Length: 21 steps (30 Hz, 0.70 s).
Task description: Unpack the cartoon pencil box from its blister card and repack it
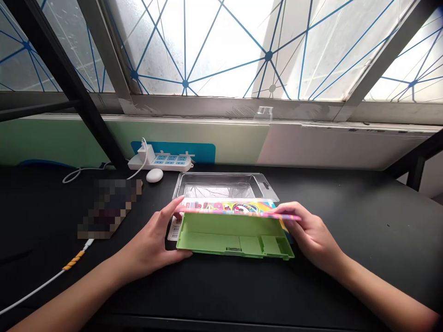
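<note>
A green pencil case point(214, 236) lies open in front of me, with small compartments in its right half. My left hand point(159, 233) grips its left end, the thumb at the front corner and the fingers at the back. Along the case's rear edge stretches a slim pink, multicoloured pencil point(258, 214). Its right end is pinched between the thumb and fingers of my right hand point(309, 233). The pencil's left end reaches my left fingertips; whether they touch it I cannot tell. Behind the case is a colourful printed card point(238, 206), partly covered.
A clear plastic package tray point(221, 177) lies just behind the card. To the left are a blurred-out phone-like device point(109, 210) with a white cable point(41, 287), a white rounded object point(154, 175) and a power strip point(173, 161). A black frame bar point(69, 78) slants at the left.
</note>
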Each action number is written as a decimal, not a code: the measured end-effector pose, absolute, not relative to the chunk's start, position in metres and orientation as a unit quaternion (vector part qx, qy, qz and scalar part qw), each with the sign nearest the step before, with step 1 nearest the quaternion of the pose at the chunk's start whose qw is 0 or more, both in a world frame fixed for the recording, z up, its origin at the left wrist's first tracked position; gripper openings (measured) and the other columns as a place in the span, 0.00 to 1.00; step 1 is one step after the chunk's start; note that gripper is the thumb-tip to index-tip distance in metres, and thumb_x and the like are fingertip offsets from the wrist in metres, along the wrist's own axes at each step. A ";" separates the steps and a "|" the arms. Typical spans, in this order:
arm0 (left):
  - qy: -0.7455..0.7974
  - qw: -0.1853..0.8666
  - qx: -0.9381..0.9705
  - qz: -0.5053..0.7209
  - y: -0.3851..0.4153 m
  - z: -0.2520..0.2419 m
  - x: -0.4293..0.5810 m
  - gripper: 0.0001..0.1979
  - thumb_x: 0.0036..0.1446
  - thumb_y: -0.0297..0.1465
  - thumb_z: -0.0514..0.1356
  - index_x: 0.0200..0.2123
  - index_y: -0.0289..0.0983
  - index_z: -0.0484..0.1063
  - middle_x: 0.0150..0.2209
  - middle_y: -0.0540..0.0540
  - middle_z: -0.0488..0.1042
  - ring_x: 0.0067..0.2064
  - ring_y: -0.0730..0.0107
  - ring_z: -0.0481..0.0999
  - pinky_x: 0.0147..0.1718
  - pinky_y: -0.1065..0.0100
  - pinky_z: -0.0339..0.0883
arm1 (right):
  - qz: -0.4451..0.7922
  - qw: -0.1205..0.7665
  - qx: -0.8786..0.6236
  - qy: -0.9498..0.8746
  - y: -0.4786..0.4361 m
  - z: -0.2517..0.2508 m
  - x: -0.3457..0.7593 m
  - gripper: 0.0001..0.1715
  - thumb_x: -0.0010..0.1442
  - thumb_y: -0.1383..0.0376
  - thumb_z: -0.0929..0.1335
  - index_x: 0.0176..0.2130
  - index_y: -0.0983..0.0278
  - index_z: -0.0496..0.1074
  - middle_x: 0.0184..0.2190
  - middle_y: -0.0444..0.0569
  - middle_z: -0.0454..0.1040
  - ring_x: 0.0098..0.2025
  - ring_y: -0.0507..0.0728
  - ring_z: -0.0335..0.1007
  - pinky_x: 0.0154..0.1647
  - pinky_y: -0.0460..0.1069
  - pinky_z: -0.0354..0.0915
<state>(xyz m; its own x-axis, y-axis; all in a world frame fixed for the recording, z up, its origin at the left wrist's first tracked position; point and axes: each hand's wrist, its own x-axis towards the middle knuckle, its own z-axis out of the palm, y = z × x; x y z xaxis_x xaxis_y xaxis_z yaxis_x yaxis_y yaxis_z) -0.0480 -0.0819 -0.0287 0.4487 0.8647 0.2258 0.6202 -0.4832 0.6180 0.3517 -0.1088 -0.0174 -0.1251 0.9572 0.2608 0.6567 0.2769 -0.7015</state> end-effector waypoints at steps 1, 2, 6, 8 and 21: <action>0.455 0.238 0.817 0.263 -0.082 -0.028 -0.048 0.56 0.54 0.38 0.71 0.74 0.56 0.37 0.64 0.42 0.70 0.63 0.50 0.72 0.61 0.48 0.68 | 0.232 0.357 -0.578 -0.696 -0.105 -0.016 0.350 0.22 0.70 0.45 0.61 0.44 0.55 0.74 0.33 0.47 0.79 0.33 0.61 0.77 0.32 0.54 0.73; 0.457 0.243 0.815 0.260 -0.083 -0.027 -0.047 0.58 0.54 0.37 0.71 0.75 0.55 0.34 0.63 0.42 0.70 0.63 0.49 0.73 0.60 0.48 0.68 | 0.250 0.362 -0.587 -0.679 -0.101 -0.015 0.348 0.24 0.70 0.44 0.60 0.40 0.56 0.74 0.28 0.45 0.76 0.29 0.60 0.74 0.29 0.53 0.72; 0.460 0.245 0.814 0.257 -0.085 -0.024 -0.046 0.62 0.52 0.37 0.72 0.76 0.53 0.30 0.64 0.40 0.71 0.63 0.46 0.72 0.60 0.48 0.68 | 0.284 0.372 -0.584 -0.663 -0.092 -0.013 0.348 0.28 0.69 0.42 0.60 0.30 0.57 0.68 0.25 0.45 0.72 0.28 0.59 0.69 0.28 0.52 0.68; 0.459 0.245 0.815 0.257 -0.085 -0.024 -0.046 0.63 0.51 0.37 0.72 0.76 0.53 0.30 0.64 0.40 0.71 0.64 0.46 0.71 0.60 0.48 0.68 | 0.288 0.366 -0.583 -0.666 -0.092 -0.014 0.351 0.27 0.69 0.42 0.61 0.30 0.57 0.68 0.27 0.45 0.72 0.30 0.59 0.69 0.30 0.52 0.69; 0.494 0.232 0.799 0.254 -0.079 -0.010 -0.042 0.28 0.56 0.47 0.66 0.58 0.43 0.71 0.53 0.41 0.77 0.52 0.49 0.77 0.50 0.54 0.74 | 0.296 0.326 -0.545 -0.713 -0.099 -0.017 0.364 0.38 0.65 0.33 0.57 0.51 0.55 0.76 0.47 0.53 0.78 0.47 0.68 0.76 0.46 0.60 0.74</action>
